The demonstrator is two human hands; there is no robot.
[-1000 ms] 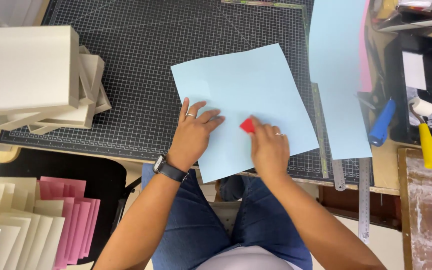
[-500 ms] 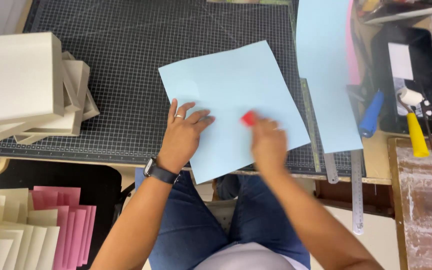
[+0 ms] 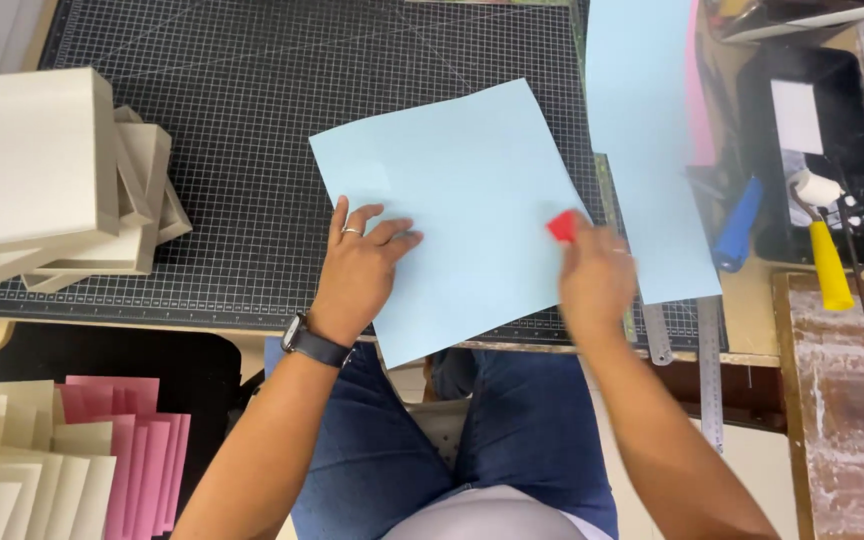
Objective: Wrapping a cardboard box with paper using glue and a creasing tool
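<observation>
Dark gridded cutting mat [image 3: 232, 150] covering most of a pale wooden worktable [image 3: 752, 300]. Left of the mat, stacked white boxes [image 3: 32, 160]. Right of it, a black tray [image 3: 817, 150]. Below it, a black stool [image 3: 102, 350]. Even, soft light.

The right hand [image 3: 597, 285] is blurred, so its fingers can't be told apart, and it covers most of the small red tool [image 3: 562, 226]; only one corner shows. The second light blue sheet [image 3: 642, 150] is cut off by the top edge, and the white boxes [image 3: 32, 160] by the left edge. The metal ruler [image 3: 710, 370] is partly hidden under that sheet.
</observation>
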